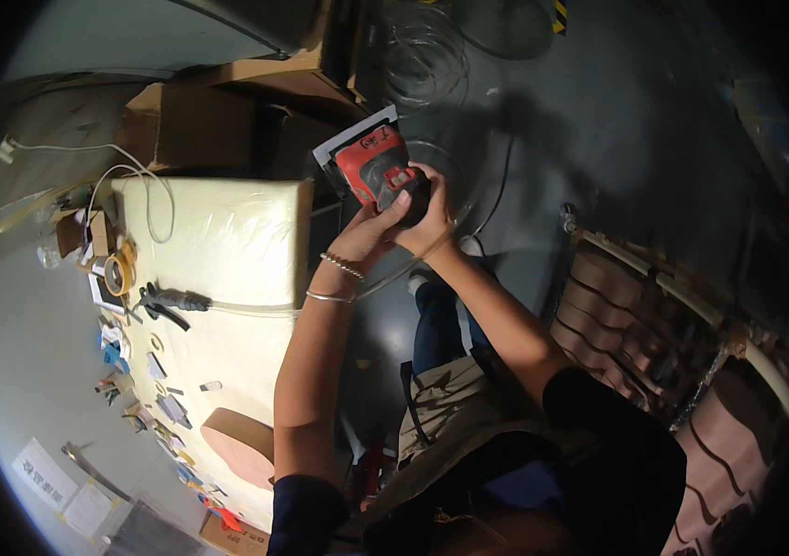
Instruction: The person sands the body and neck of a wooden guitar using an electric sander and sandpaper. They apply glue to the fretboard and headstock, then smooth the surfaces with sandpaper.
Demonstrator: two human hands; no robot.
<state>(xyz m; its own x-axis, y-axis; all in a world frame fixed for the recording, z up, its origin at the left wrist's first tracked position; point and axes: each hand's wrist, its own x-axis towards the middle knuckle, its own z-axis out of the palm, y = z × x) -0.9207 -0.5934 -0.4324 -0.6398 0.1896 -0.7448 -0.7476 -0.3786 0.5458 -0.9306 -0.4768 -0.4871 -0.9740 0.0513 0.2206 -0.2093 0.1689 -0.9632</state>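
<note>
A red and black power sander [366, 162] with a flat grey rectangular base is held up above the floor, beside the end of the pale padded table. My left hand [378, 222] grips its near side, thumb lying across the body. My right hand [431, 213] is wrapped round the other side at the dark end. Most fingers of both hands are hidden under or behind the tool.
The table [209, 213] carries a tape roll [118, 273], black spray gun [172, 301], small tools and a wooden shape [237, 445]. Cardboard boxes [186, 125] stand behind. Coiled hose [422, 65] lies on the floor. A rack of curved brown pieces [598, 306] is at right.
</note>
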